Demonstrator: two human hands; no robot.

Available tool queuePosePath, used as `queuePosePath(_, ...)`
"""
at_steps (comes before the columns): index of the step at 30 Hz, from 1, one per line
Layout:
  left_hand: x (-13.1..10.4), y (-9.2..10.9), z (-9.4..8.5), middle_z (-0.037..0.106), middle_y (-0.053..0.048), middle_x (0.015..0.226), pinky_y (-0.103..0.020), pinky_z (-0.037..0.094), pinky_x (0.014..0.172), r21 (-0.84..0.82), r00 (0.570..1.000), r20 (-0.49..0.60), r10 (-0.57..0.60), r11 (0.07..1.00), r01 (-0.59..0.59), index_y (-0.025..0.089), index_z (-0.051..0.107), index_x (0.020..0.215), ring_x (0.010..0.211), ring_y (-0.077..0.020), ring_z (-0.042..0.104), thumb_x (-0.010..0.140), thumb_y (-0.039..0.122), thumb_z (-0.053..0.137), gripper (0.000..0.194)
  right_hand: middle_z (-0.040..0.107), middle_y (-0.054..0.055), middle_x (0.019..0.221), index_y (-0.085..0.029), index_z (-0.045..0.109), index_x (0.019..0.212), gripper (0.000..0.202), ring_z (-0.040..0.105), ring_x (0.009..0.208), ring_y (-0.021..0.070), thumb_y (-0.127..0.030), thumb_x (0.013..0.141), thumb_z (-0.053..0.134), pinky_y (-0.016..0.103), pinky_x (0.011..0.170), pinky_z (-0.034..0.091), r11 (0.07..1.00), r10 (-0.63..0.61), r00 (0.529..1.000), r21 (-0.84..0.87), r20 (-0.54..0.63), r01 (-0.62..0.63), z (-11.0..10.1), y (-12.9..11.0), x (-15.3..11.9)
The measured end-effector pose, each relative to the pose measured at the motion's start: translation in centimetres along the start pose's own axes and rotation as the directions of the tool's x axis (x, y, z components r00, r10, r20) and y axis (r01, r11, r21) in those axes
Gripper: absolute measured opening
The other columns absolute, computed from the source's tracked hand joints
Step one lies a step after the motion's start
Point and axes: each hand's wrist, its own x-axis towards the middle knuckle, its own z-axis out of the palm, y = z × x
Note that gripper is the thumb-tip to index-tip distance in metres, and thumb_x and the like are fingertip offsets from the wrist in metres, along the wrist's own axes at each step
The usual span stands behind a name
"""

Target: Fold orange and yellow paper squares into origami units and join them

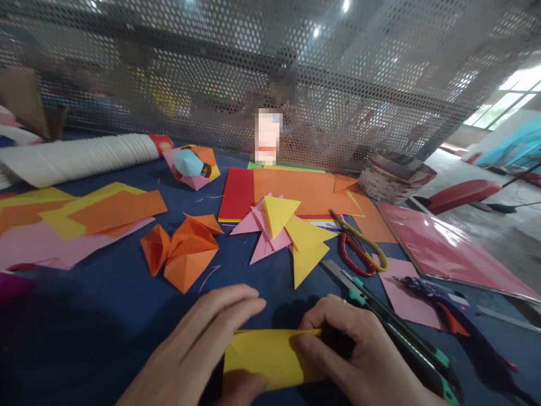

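A folded sheet of yellow paper (264, 358) lies at the near edge of view, between my hands. My right hand (346, 338) pinches its right end, thumb in front and bent fingers behind. My left hand (203, 344) is around its left end, the thumb on the lower edge and the long fingers stretched past the upper corner. Beyond them sit yellow folded triangles (310, 237) and pink folded pieces (270, 225). Left of these are orange folded pieces (188, 254). A green-and-black utility knife (393, 327) passes beside my right hand, blade out.
Scissors (359, 248), a glue gun (448, 299) and a pink packet (456, 242) lie right. Paper sheets (105, 208) and a stack of cups (84, 158) are left. A paper ball (192, 163), orange paper (296, 189) and a basket (393, 175) stand before a perforated metal screen (190, 67).
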Motion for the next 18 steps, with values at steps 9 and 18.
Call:
queuePosePath(9, 2.2, 0.5, -1.5, 0.053, 0.006, 0.065, -0.017, 0.040, 0.052, -0.315, 0.865, 0.450, -0.224, 0.866, 0.388, 0.022, 0.052, 0.069, 0.058, -0.0082, 0.053, 0.090, 0.034, 0.045, 0.026, 0.062, -0.002, 0.071, -0.022, 0.064, 0.074, 0.012, 0.054, 0.062, 0.0106, -0.029, 0.083, 0.060, 0.020, 0.054, 0.041, 0.985, 0.080, 0.997, 0.152, 0.022, -0.083, 0.1, -0.5, -0.8)
queuePosePath(18, 1.9, 0.3, -1.6, 0.051, 0.004, 0.068, -0.020, 0.038, 0.055, -0.308, 0.838, 0.501, -0.215, 0.861, 0.405, 0.020, 0.047, 0.068, 0.061, -0.0094, 0.052, 0.095, 0.040, 0.036, 0.035, 0.061, -0.002, 0.069, -0.022, 0.064, 0.073, 0.012, 0.053, 0.060, 0.0117, -0.027, 0.082, 0.058, 0.023, 0.053, 0.039, 0.989, 0.080, 0.997, 0.123, 0.006, -0.080, 0.0, -0.1, -0.6)
